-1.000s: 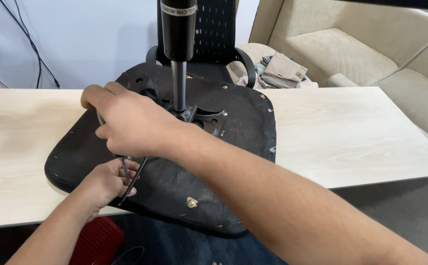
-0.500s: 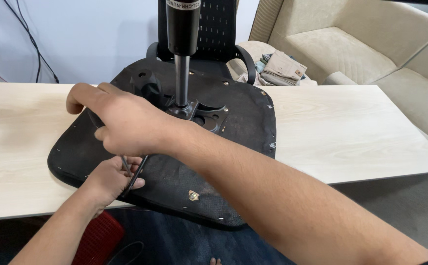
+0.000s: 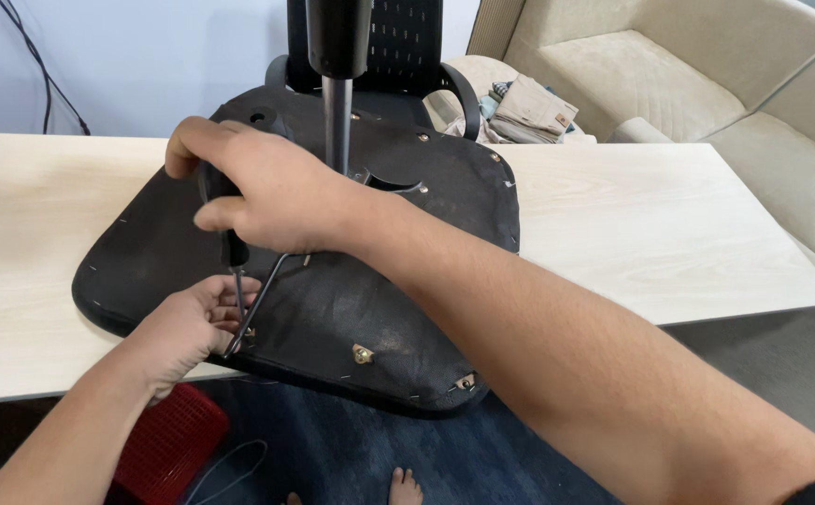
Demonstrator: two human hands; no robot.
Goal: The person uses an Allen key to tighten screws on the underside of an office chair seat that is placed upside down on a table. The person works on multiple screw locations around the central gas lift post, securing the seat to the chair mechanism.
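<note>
Gripping the dark handle of a screwdriver point(image 3: 233, 245), the right hand point(image 3: 267, 192) is closed in a full fist around it, shaft pointing down at the underside of an upturned office chair seat point(image 3: 351, 299) that lies across a pale wooden table point(image 3: 669, 234), its near edge hanging over the table's front. The left hand point(image 3: 193, 323) sits just below, fingers curled loosely and pinching around the tip of the shaft and a thin bent metal bracket point(image 3: 263, 295) where they meet the seat; I cannot tell whether a screw is under the tip. The likeliest trouble, as I judge it, is the tip slipping off its seat under downward force and jabbing the left fingers, which lie right beside it. A tilted shaft could also chew the fastener head or tear the black fabric. Because the seat overhangs the table, heavy pressure near that edge might tip it toward the floor, where bare toes point(image 3: 406, 486) and a red basket point(image 3: 169, 449) lie below. The upright gas cylinder point(image 3: 336, 103) stands close behind the right wrist and could be knocked on a sudden slip.
</note>
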